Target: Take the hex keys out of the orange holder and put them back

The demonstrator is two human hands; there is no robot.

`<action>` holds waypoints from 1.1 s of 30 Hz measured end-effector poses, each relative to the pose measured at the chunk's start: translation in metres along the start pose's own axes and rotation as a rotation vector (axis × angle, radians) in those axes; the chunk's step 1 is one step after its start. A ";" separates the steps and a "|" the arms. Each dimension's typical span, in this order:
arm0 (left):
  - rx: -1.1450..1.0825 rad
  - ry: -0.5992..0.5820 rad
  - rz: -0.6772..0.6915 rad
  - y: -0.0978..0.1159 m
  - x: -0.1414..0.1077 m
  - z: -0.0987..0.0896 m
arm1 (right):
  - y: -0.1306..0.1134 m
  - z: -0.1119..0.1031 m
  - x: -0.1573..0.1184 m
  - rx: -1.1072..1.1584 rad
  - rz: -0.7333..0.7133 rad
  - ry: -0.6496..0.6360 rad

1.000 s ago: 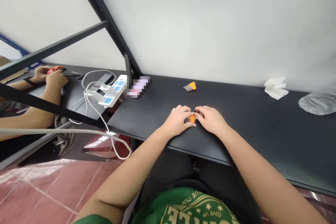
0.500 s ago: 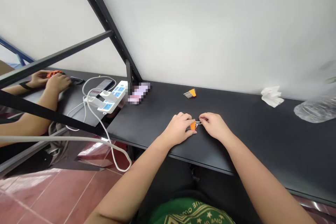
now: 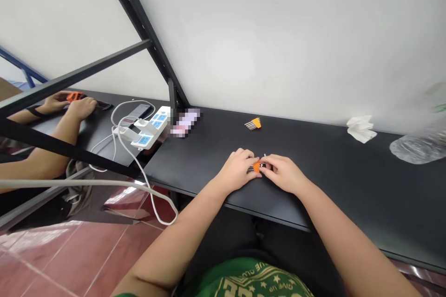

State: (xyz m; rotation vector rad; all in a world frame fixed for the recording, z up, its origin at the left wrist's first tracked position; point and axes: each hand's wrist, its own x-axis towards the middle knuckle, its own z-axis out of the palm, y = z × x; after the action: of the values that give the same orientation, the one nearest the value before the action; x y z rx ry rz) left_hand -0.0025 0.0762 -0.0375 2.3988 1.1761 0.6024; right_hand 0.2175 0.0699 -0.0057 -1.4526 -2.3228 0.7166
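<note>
On the black table point(image 3: 348, 181), my left hand point(image 3: 239, 169) presses on a small orange holder with metal hex keys point(image 3: 256, 167), fingers closed over it. My right hand point(image 3: 284, 174) meets it from the right, its fingertips pinching a thin metal key at the holder's edge. A second orange hex key set point(image 3: 253, 124) lies apart, farther back on the table near the wall.
A crumpled white tissue point(image 3: 361, 128) and a clear plastic bag point(image 3: 418, 146) lie at the back right. A white power strip point(image 3: 148, 130) with white cables sits at the left end. Another person's hands point(image 3: 71, 104) work at the neighbouring table, behind black frame bars point(image 3: 80, 76).
My right hand has closed back in against the orange holder after drawing slightly to the right half a second ago. The left hand has stayed on the holder.
</note>
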 end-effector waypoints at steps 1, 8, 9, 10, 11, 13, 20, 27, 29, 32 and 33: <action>-0.001 -0.004 0.005 0.000 0.000 0.000 | -0.001 0.000 -0.001 -0.029 -0.019 -0.035; -0.006 -0.022 -0.007 0.001 0.002 -0.002 | 0.000 -0.003 0.002 -0.070 -0.023 -0.059; -0.007 -0.020 -0.003 0.001 0.002 -0.002 | 0.001 -0.005 0.001 -0.056 -0.038 -0.063; -0.008 -0.019 0.004 0.001 0.002 -0.002 | 0.003 -0.007 0.000 -0.046 -0.053 -0.065; -0.010 -0.019 0.013 0.001 0.001 -0.002 | 0.004 -0.009 -0.001 -0.041 -0.061 -0.065; -0.014 -0.019 0.025 0.001 0.001 -0.003 | 0.006 -0.012 -0.003 -0.050 -0.056 -0.060; -0.023 -0.030 0.023 0.001 0.001 -0.004 | 0.016 -0.009 -0.004 -0.195 -0.016 0.045; -0.019 -0.047 -0.005 0.002 0.003 -0.004 | 0.019 -0.003 0.002 -0.227 0.069 0.113; -0.015 -0.044 -0.009 0.003 0.003 -0.004 | 0.018 -0.004 0.002 -0.209 0.084 0.111; -0.009 -0.033 -0.011 0.003 0.002 -0.002 | 0.017 -0.006 0.000 -0.147 0.067 0.083; -0.008 -0.029 -0.008 0.002 0.002 -0.002 | 0.017 -0.007 -0.001 -0.124 0.071 0.076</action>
State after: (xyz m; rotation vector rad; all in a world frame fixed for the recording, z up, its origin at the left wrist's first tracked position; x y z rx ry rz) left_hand -0.0013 0.0765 -0.0344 2.3872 1.1692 0.5669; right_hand 0.2338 0.0766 -0.0093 -1.5937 -2.3036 0.5338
